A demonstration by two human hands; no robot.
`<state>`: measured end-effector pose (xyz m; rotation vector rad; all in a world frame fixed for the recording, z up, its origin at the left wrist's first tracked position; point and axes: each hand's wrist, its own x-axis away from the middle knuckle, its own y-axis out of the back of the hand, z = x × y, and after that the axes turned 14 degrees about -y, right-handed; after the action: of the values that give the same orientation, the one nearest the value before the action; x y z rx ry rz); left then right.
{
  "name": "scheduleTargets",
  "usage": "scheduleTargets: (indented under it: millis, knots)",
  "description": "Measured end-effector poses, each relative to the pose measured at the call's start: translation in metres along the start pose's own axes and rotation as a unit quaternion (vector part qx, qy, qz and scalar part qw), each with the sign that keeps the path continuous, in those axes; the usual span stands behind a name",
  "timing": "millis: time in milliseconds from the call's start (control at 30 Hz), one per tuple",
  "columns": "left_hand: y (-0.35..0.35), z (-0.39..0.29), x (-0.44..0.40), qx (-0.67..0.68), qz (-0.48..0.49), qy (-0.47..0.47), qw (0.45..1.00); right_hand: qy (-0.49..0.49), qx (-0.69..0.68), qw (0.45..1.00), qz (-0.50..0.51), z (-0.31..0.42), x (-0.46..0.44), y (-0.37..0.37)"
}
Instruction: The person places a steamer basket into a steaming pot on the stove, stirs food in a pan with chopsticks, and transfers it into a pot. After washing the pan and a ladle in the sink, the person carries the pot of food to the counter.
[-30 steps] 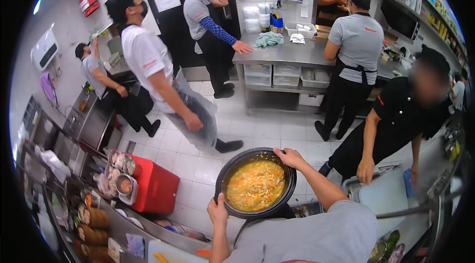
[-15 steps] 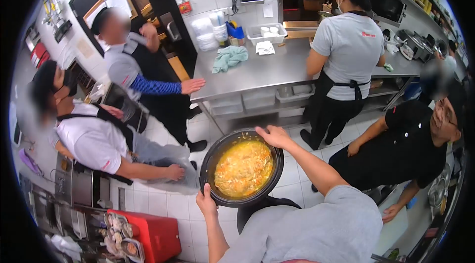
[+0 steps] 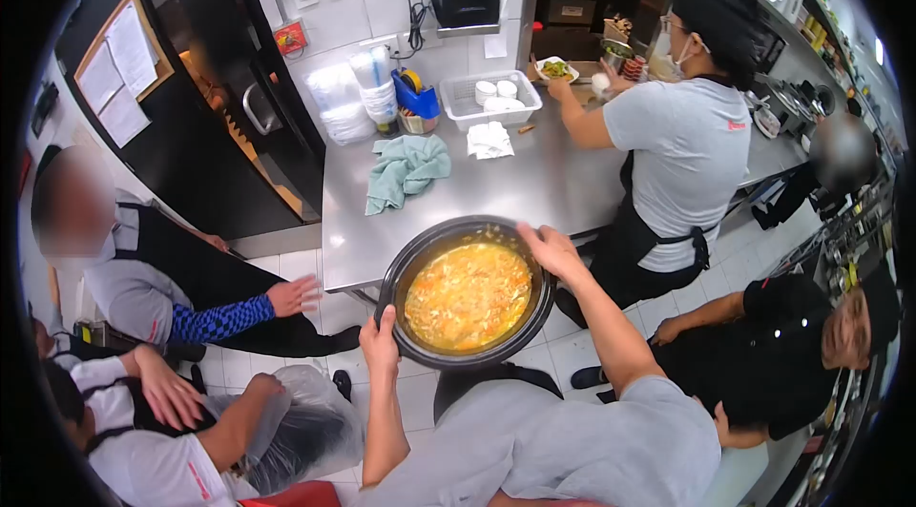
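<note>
A round black pot [image 3: 468, 292] of yellow-orange food with pale shreds hangs level in front of my body, just short of the steel counter [image 3: 345, 238]. My left hand [image 3: 380, 343] is closed on its lower left rim, thumb up. At the upper right rim my right hand [image 3: 551, 252] grips the other side. Beyond the pot, a crumpled green cloth [image 3: 405, 170] and a white cloth [image 3: 489, 140] lie on the counter. The undersides of both grips are hidden by the pot.
On the counter sit a white basket [image 3: 458, 106] and a blue tape dispenser [image 3: 413, 103]. A co-worker [image 3: 677, 140] stands at the counter's right, holding a dish. Other people stand at left, and one in black [image 3: 763, 345] at right. A black door [image 3: 196, 78] is back left.
The counter is now much closer, with the pot near its edge. The co-worker with the blue patterned sleeve has taken the hand off the counter. Both my hands still hold the pot.
</note>
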<state>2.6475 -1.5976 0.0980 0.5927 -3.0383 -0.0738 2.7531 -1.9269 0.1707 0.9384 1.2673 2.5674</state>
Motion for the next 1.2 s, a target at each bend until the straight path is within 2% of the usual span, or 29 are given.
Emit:
scheduleTargets:
  millis: [67, 100, 200, 300, 367, 467, 700, 733, 767, 900, 1033, 1100, 1133, 1167, 1200]
  knots:
    - [-0.018, -0.006, -0.036, -0.008, 0.024, 0.006, 1.000, -0.008, -0.011, 1.000, -0.027, 0.009, -0.031, 0.001]
    - [-0.027, 0.011, -0.057, 0.004, 0.034, -0.027, 0.999, -0.007, -0.013, 0.999, -0.036, 0.013, -0.046, 0.004]
    - [-0.052, 0.000, -0.096, -0.016, 0.044, 0.005, 0.999, -0.002, -0.055, 0.997, -0.056, 0.027, -0.077, 0.013]
    - [-0.072, 0.004, -0.127, -0.029, 0.051, 0.041, 0.997, -0.015, -0.046, 0.997, -0.059, 0.037, -0.108, 0.021]
    - [-0.087, 0.007, -0.144, -0.030, 0.064, 0.046, 0.996, -0.028, -0.057, 0.998, -0.024, 0.047, -0.122, 0.029]
    - [-0.106, 0.014, -0.163, -0.033, 0.047, 0.059, 0.997, -0.007, -0.051, 0.998, -0.044, 0.045, -0.167, 0.023]
    - [-0.168, 0.020, -0.181, -0.025, 0.004, 0.087, 0.996, -0.028, -0.035, 0.999, -0.003, 0.037, -0.230, 0.051]
    - [-0.171, 0.037, -0.186, -0.016, -0.013, 0.061, 0.998, -0.021, -0.037, 0.999, 0.007, 0.040, -0.239, 0.052]
    - [-0.172, 0.029, -0.187, -0.024, 0.008, 0.096, 0.995, -0.013, -0.038, 0.999, 0.019, 0.041, -0.247, 0.054]
    - [-0.186, 0.019, -0.199, -0.040, 0.015, 0.121, 0.992, -0.011, -0.058, 0.998, 0.035, 0.047, -0.278, 0.055]
    - [-0.196, 0.021, -0.209, 0.000, 0.012, 0.098, 0.995, 0.018, -0.147, 0.988, 0.031, 0.037, -0.290, 0.058]
    - [-0.196, 0.034, -0.218, 0.052, -0.044, 0.076, 0.995, -0.025, -0.194, 0.980, 0.049, 0.021, -0.302, 0.052]
    - [-0.190, 0.026, -0.221, 0.046, -0.012, 0.099, 0.994, -0.027, -0.196, 0.979, 0.051, 0.013, -0.306, 0.050]
    - [-0.193, 0.040, -0.227, 0.054, -0.033, 0.054, 0.997, -0.025, -0.203, 0.978, 0.040, 0.003, -0.309, 0.047]
    - [-0.192, 0.033, -0.230, 0.049, -0.011, 0.072, 0.996, -0.053, -0.214, 0.975, 0.030, -0.009, -0.311, 0.041]
